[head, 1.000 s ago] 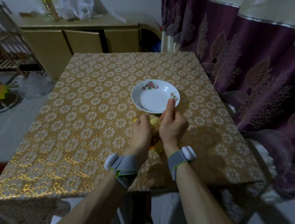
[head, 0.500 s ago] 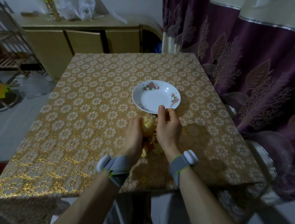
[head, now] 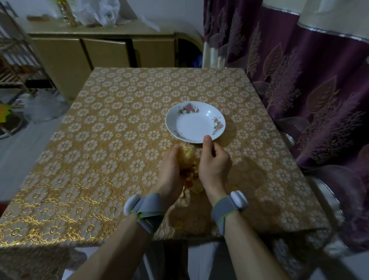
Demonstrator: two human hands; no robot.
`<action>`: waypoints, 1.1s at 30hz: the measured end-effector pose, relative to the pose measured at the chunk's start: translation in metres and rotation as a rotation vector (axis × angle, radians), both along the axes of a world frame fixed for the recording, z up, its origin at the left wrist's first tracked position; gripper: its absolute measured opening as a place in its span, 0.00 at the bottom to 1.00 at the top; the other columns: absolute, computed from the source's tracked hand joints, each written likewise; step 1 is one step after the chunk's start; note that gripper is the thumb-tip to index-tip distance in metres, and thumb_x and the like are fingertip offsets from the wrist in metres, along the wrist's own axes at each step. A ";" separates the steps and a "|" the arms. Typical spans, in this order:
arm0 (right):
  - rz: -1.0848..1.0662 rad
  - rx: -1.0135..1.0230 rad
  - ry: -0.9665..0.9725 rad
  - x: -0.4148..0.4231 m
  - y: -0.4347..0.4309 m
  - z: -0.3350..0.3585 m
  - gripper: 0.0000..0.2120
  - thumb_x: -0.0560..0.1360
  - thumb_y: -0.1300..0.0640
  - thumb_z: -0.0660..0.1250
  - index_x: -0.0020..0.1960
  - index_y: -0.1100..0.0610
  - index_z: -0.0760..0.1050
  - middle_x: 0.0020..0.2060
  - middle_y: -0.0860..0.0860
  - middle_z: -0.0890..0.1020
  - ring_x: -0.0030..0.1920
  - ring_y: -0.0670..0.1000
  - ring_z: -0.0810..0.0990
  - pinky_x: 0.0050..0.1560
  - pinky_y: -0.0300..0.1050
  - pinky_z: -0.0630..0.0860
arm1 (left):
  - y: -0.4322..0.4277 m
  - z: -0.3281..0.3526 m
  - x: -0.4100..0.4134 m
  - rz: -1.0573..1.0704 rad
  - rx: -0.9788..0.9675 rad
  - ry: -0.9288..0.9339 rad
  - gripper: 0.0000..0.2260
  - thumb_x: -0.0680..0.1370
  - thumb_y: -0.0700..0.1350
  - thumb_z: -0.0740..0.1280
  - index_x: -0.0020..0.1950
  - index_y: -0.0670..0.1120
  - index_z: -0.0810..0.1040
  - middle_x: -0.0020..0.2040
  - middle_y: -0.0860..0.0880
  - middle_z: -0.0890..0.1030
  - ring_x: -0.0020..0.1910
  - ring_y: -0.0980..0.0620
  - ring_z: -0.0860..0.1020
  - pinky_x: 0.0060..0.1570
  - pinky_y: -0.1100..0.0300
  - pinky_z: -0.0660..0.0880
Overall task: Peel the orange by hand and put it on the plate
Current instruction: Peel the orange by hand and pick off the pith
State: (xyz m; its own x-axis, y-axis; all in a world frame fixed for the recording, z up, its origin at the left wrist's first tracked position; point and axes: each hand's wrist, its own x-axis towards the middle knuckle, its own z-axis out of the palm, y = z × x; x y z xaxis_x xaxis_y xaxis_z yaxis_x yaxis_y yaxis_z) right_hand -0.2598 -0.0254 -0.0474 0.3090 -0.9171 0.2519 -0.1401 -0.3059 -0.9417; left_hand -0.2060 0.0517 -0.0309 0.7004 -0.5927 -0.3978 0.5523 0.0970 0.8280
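Pale pith now shows over most of the orange, held in the left grip above the worktop just short of the plate, while the right grip has drawn aside, curled, perhaps pinching the dangling peel, so peeling looks nearly done.

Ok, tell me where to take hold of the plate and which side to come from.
Take the plate by its near rim, probably from the person's side, thumb on top, fingers under the lip. It lies flat on the table, its rim flares upward, and that edge is just beyond the right hand; the left hand holds the orange.
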 end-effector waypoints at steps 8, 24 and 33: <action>0.075 0.065 0.010 -0.001 0.000 -0.004 0.17 0.81 0.44 0.59 0.40 0.52 0.74 0.31 0.47 0.80 0.32 0.43 0.77 0.28 0.32 0.68 | 0.016 -0.003 0.014 -0.017 -0.100 0.074 0.14 0.81 0.44 0.62 0.66 0.45 0.76 0.63 0.40 0.79 0.61 0.40 0.79 0.62 0.45 0.74; -0.100 -0.200 -0.037 0.009 0.000 -0.004 0.16 0.79 0.50 0.66 0.36 0.56 0.73 0.25 0.42 0.73 0.29 0.38 0.74 0.27 0.31 0.63 | 0.004 -0.005 -0.013 -0.097 0.041 -0.212 0.09 0.84 0.48 0.56 0.58 0.45 0.71 0.43 0.45 0.73 0.34 0.51 0.73 0.33 0.57 0.70; -0.119 -0.305 -0.064 0.012 -0.001 -0.008 0.16 0.79 0.55 0.67 0.34 0.59 0.73 0.25 0.44 0.71 0.26 0.42 0.69 0.25 0.28 0.59 | 0.002 -0.002 -0.014 -0.102 0.024 -0.196 0.09 0.84 0.48 0.56 0.57 0.44 0.70 0.45 0.43 0.72 0.38 0.48 0.71 0.38 0.52 0.69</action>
State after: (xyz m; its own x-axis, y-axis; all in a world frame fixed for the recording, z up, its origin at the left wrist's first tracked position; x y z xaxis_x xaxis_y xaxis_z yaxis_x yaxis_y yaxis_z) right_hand -0.2482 -0.0266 -0.0549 0.1789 -0.8249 0.5363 -0.1349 -0.5605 -0.8171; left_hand -0.2202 0.0541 -0.0332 0.7023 -0.6568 -0.2747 0.3868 0.0281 0.9217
